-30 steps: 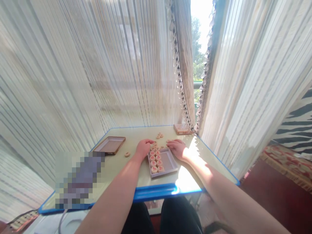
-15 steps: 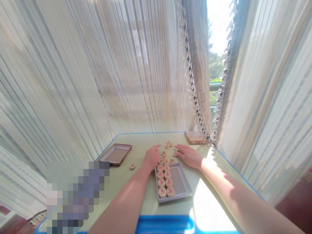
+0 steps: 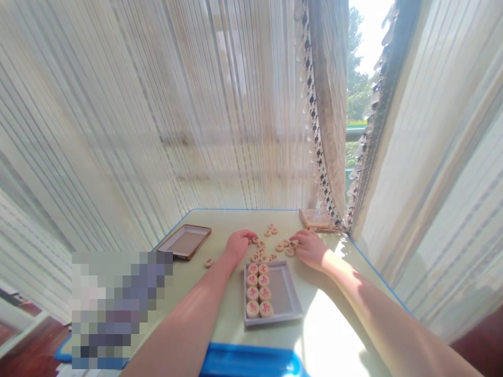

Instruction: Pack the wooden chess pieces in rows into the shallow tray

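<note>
Round wooden Chinese chess pieces lie about the middle of the table. My left hand (image 3: 238, 247) has its fingers bent inward and closed at a chess piece (image 3: 255, 240), left of a loose row of pieces with dark characters. To the right, my right hand (image 3: 312, 248) curls its fingers down onto another chess piece (image 3: 293, 244) in a small cluster; its thumb is hard to make out. Between my forearms sits a shallow grey box tray (image 3: 288, 293), whose left side holds two columns of red-marked pieces (image 3: 264, 294).
A brown-rimmed tray (image 3: 191, 243) lies at the back left, a single chess piece (image 3: 209, 263) near it. Three pieces (image 3: 271, 230) sit farther back. A flat box (image 3: 317, 219) rests at the back right corner by the curtain (image 3: 251, 115). Pixelation covers the lower left.
My left hand's fingers have curled in from a pointing pose. My right hand has drawn right and bent its fingers, uncovering several pieces. The view has shifted slightly.
</note>
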A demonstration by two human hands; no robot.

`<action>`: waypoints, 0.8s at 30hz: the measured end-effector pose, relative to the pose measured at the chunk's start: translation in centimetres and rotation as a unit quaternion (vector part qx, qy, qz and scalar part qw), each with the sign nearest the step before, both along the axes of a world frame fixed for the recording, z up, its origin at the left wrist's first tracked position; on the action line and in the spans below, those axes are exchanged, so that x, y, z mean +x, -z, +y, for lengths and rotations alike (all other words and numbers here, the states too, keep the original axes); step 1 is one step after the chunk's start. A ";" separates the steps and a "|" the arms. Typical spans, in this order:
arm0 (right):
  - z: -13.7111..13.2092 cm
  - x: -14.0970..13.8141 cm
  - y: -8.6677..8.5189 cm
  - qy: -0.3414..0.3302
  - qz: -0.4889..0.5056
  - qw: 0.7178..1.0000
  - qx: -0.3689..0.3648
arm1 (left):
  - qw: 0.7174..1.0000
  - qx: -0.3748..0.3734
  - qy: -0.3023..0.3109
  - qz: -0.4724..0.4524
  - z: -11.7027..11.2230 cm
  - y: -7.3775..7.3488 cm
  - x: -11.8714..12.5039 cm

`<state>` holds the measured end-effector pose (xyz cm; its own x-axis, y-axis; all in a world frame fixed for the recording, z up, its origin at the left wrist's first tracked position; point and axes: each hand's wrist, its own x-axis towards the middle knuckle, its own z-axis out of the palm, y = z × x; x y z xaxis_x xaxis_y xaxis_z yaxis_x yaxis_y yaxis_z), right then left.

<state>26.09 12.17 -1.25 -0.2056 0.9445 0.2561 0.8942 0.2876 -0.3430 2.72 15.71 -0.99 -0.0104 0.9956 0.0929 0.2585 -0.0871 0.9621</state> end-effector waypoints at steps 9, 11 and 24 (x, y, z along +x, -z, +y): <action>-0.5 -0.3 0.1 -0.014 -0.002 1.000 0.013 | 0.995 0.023 -0.002 0.096 -0.6 -0.5 0.2; -0.5 -0.1 0.2 -0.016 -0.003 1.000 0.018 | 0.995 0.020 -0.004 0.103 -0.6 -0.4 0.2; -0.6 -0.6 1.0 -0.021 0.067 0.997 0.001 | 0.989 0.030 0.000 0.148 0.0 0.3 -0.1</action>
<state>25.45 11.54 -2.22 -0.2091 0.9349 0.2866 0.8270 0.3255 -0.4584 2.64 15.76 -1.25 0.0251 0.9883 0.1502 0.5285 -0.1406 0.8372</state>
